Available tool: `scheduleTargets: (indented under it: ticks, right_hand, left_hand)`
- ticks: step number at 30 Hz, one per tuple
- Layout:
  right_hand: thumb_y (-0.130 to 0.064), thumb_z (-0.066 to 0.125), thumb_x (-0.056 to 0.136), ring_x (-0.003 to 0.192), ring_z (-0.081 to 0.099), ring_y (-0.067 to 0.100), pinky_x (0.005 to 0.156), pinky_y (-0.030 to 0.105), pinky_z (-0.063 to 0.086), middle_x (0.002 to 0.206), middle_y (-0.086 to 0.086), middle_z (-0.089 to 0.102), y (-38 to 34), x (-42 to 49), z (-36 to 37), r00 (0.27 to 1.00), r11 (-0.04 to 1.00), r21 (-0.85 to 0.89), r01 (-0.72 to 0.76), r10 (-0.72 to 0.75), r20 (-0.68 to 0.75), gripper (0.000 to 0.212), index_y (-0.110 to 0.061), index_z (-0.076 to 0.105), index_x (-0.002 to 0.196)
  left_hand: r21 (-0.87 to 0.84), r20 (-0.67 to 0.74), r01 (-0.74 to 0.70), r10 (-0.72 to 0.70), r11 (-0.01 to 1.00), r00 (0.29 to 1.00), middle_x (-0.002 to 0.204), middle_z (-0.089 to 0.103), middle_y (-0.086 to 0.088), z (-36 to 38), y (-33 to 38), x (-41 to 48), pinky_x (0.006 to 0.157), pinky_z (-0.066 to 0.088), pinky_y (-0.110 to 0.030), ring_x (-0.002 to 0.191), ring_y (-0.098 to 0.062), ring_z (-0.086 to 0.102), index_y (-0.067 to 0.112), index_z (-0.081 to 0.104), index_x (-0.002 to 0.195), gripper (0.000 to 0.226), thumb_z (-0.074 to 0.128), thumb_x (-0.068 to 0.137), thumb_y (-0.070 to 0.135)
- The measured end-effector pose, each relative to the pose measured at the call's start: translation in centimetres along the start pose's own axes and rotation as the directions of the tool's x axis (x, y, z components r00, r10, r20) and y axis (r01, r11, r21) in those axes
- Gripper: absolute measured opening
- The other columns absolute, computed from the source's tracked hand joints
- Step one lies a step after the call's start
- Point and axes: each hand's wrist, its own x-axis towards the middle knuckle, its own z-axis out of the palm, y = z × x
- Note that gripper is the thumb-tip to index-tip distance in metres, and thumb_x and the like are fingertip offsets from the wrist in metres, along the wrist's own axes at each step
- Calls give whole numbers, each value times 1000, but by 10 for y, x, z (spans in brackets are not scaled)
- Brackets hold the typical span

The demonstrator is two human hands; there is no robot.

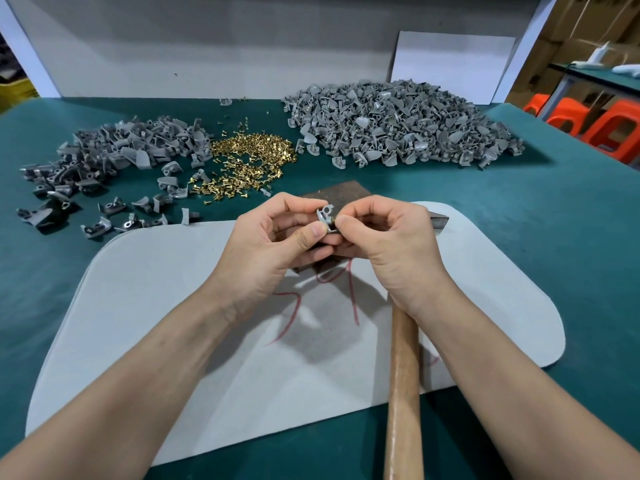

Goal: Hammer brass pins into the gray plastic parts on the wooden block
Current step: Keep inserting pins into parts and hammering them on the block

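Note:
My left hand (pixel 273 237) pinches a small gray plastic part (pixel 325 216) between thumb and fingers, held just above the dark wooden block (pixel 346 194). My right hand (pixel 391 237) pinches a brass pin (pixel 331 221) at the part's right side. Most of the block is hidden behind both hands. The hammer lies on the pad under my right wrist, its wooden handle (pixel 403 393) pointing toward me and its metal head (pixel 439 220) showing right of my hand.
A gray felt pad (pixel 173 306) with red marks covers the green table. Loose gray parts (pixel 114 157) lie at far left, a brass pin heap (pixel 249 157) in the middle, a large pile of gray parts (pixel 398 123) at far right. Orange stools (pixel 588 123) stand beyond the table.

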Motion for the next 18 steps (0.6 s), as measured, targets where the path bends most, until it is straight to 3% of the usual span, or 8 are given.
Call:
scheduleTargets:
  ticks: [18]
  right_hand:
    - [1, 68, 80, 64, 68, 27, 66, 43, 60, 64, 9, 68, 0, 0, -3, 999, 997, -71, 34, -33, 11, 24, -17, 66, 64]
  left_hand:
    - [34, 22, -2, 1, 999, 1000, 81, 73, 0, 0, 2, -1, 68, 58, -21, 75, -12, 71, 12, 65, 98, 26, 64, 72, 11]
